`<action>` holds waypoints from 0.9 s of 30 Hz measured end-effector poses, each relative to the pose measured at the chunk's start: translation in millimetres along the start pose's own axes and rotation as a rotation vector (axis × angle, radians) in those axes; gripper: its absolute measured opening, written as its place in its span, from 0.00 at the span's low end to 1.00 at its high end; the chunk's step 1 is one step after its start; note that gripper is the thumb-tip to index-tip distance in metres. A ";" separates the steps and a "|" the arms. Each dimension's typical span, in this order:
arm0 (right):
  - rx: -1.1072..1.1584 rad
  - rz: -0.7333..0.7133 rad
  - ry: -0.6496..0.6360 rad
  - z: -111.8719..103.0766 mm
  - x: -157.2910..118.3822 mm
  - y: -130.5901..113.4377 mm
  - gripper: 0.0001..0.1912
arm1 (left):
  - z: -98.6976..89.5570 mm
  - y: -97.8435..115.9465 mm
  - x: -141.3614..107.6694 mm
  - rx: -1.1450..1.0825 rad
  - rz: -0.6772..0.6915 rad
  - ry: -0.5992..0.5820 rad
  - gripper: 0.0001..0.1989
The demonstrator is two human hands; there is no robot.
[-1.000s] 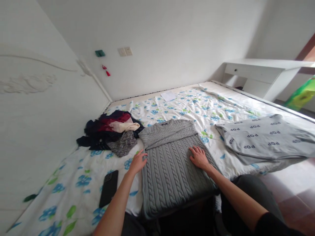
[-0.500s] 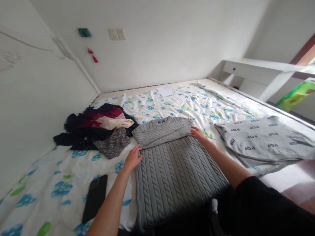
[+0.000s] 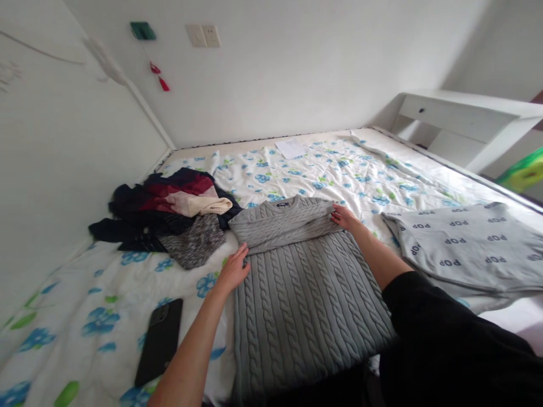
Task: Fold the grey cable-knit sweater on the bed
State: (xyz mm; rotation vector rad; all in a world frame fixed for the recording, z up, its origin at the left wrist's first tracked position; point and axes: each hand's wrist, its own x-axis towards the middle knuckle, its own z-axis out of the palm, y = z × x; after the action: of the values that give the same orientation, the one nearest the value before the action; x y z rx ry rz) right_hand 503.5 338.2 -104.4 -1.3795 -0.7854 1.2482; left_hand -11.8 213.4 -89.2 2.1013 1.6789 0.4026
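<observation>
A grey cable-knit sweater (image 3: pixel 305 299) lies flat on the bed, its upper part folded over in a band across the top. My left hand (image 3: pixel 232 269) rests with fingers apart at the sweater's left edge, holding nothing. My right hand (image 3: pixel 344 217) lies on the right end of the folded band, fingers on the knit, with no clear grip. A black phone (image 3: pixel 159 342) lies face down near my left forearm. A grey shirt with repeated "POP" print (image 3: pixel 462 243) lies to the right of my right arm.
A heap of dark, red and cream clothes (image 3: pixel 165 215) lies left of the sweater. The flowered quilt (image 3: pixel 339 169) covers the bed, with a sheet of paper (image 3: pixel 291 148) near the wall. A white desk (image 3: pixel 466 121) stands beyond the bed's right edge.
My right hand has moved up the sweater from its middle to the folded band. My left hand stays near the left edge. The view has shifted, and my dark sleeve now fills the lower right.
</observation>
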 end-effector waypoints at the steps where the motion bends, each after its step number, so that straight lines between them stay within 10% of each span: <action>1: 0.028 0.025 0.022 3.7 1.4 -0.7 0.09 | -2.1 0.2 1.1 -0.008 -0.006 0.003 0.33; 14: -0.038 0.235 0.135 -64.1 -66.9 12.7 0.08 | -48.8 -13.5 -2.9 -0.265 -0.137 0.007 0.41; 27: -0.107 0.190 0.049 -74.6 -74.5 18.6 0.09 | -69.3 -27.7 -17.1 -0.223 -0.155 -0.211 0.43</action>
State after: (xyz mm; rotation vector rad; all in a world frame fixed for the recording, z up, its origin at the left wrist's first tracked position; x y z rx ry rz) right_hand 554.0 244.1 -111.8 -1.5957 -0.7086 1.3285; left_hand -72.0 211.6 -41.9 1.7743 1.5811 0.2935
